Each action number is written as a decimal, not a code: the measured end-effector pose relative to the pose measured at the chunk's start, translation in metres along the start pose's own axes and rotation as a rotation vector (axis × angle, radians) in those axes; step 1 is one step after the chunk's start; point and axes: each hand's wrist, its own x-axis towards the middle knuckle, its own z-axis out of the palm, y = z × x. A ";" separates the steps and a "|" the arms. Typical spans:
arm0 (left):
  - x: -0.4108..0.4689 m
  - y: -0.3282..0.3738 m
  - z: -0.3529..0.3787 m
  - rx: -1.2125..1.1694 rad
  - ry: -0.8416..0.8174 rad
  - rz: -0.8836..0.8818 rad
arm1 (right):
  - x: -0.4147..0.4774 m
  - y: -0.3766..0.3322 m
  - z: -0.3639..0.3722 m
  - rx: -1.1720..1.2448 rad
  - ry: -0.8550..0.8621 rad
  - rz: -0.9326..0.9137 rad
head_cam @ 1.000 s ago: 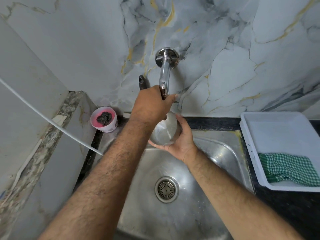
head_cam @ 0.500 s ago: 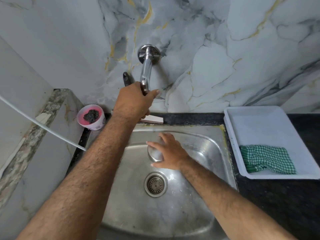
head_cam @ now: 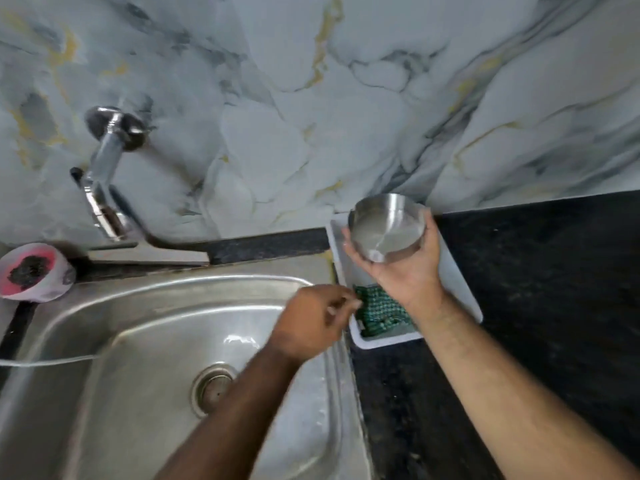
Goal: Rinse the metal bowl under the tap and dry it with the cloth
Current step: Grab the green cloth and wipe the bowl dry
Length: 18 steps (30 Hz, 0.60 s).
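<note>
My right hand (head_cam: 405, 268) holds the round metal bowl (head_cam: 386, 226) from below, above the far end of the white tray (head_cam: 457, 289), open side towards me. The green checked cloth (head_cam: 379, 311) lies bunched in the tray's near end, partly hidden by my right wrist. My left hand (head_cam: 317, 320) is over the sink's right rim, blurred, its fingertips at the cloth's left edge; whether they grip it is not clear. The chrome tap (head_cam: 107, 174) sticks out of the marble wall at the upper left, with no water visible.
The steel sink (head_cam: 138, 341) with its drain (head_cam: 213, 389) fills the lower left. A pink-and-white tub (head_cam: 34, 271) holding a dark scrubber stands at the sink's far-left corner. Black counter (head_cam: 536, 306) lies right of the tray. A thin white cord (head_cam: 52, 360) crosses the sink's left side.
My right hand has lifted the bowl out of the sink and carried it right, over the tray. My left hand has left the tap and moved right to the cloth. The view has swung right.
</note>
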 end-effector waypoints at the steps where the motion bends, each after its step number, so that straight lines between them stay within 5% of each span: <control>1: 0.018 0.012 0.023 0.078 -0.069 0.080 | -0.006 -0.020 -0.007 -0.001 0.021 -0.031; 3: 0.054 0.030 0.065 0.216 -0.223 0.175 | -0.016 -0.050 -0.021 -0.016 0.067 -0.077; 10: 0.111 0.031 0.139 0.765 -0.596 0.036 | -0.033 -0.109 -0.050 -0.048 0.097 -0.064; 15: 0.111 0.026 0.143 0.642 -0.449 -0.002 | -0.036 -0.122 -0.054 -0.070 0.121 -0.105; 18: 0.110 0.029 0.115 0.193 0.022 -0.284 | -0.038 -0.126 -0.047 -0.128 0.100 -0.174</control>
